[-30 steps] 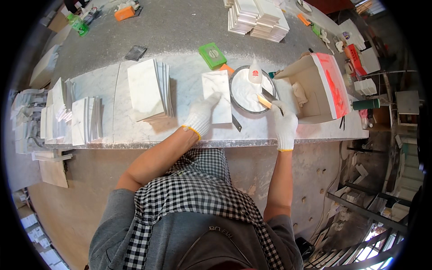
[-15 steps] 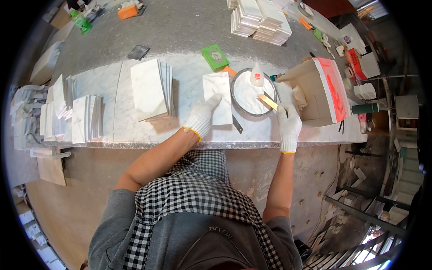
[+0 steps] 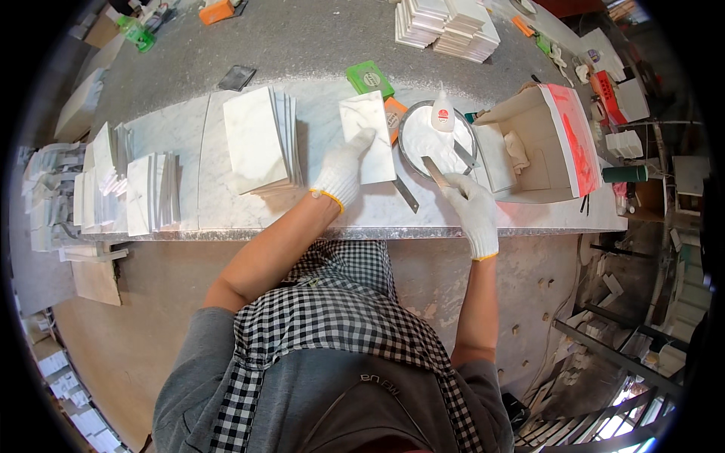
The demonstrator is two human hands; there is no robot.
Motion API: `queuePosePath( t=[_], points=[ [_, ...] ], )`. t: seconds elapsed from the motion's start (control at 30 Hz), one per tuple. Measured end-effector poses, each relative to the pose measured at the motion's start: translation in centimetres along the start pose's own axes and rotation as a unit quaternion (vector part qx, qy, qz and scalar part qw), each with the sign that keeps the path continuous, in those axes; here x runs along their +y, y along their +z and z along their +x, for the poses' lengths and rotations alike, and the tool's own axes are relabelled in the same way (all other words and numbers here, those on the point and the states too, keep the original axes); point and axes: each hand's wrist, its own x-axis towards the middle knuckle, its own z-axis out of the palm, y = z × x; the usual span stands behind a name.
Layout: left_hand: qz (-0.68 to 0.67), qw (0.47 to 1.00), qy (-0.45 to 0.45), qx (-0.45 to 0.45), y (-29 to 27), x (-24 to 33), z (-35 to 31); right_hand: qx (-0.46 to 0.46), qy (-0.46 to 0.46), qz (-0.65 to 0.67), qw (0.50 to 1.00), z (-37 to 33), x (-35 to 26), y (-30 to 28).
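Observation:
My left hand (image 3: 341, 172), in a white knitted glove, grips a white veined marble tile (image 3: 366, 112), its thumb laid across the top face. My right hand (image 3: 471, 210), gloved the same way, is closed round a narrow flat scraper blade (image 3: 433, 169). The blade's tip reaches over the near part of a round dark-rimmed bowl (image 3: 403, 152) filled with white paste or powder. A white squeeze bottle (image 3: 443, 116) with a pointed nozzle stands in that bowl, and another grey strip (image 3: 464, 154) lies by its right rim.
Stacked marble tiles (image 3: 257, 143) stand left of my left hand, with further tiles (image 3: 147, 195) at the far left. An open cardboard box (image 3: 538, 151) holds a cloth on the right. A green box (image 3: 368, 78), an orange block (image 3: 393, 115) and a dark metal strip (image 3: 406, 195) lie around the tile.
My right hand has moved left and turned, bringing the scraper's tip to the near part of the bowl. The tile in my left hand has tilted slightly.

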Motion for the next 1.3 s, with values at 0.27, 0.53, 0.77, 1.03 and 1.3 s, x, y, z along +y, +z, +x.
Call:
queuePosePath(
  t=[0.27, 0.53, 0.77, 1.03, 1.3],
  points=[
    [-0.022, 0.999, 0.025, 0.034, 1.2, 0.2, -0.1, 0.06, 0.002, 0.006, 0.998, 1.1, -0.1, 0.3],
    [-0.015, 0.999, 0.028, 0.039, 2.2, 0.3, 1.6, 0.019, -0.002, 0.174, 0.985, 2.2, -0.4, 1.2],
    [-0.015, 0.999, 0.034, 0.034, 2.6, 0.2, 2.2, 0.005, -0.014, 0.128, 0.992, 3.6, 0.8, 2.0],
    [-0.013, 0.998, 0.035, 0.052, 3.3, 0.3, 2.4, -0.047, -0.002, 0.097, 0.994, 4.2, 1.3, 1.7],
    [0.019, 0.999, 0.027, 0.015, 4.2, 0.7, 1.8, -0.042, 0.006, 0.241, 0.97, 3.3, 1.6, 1.1]
  ],
)
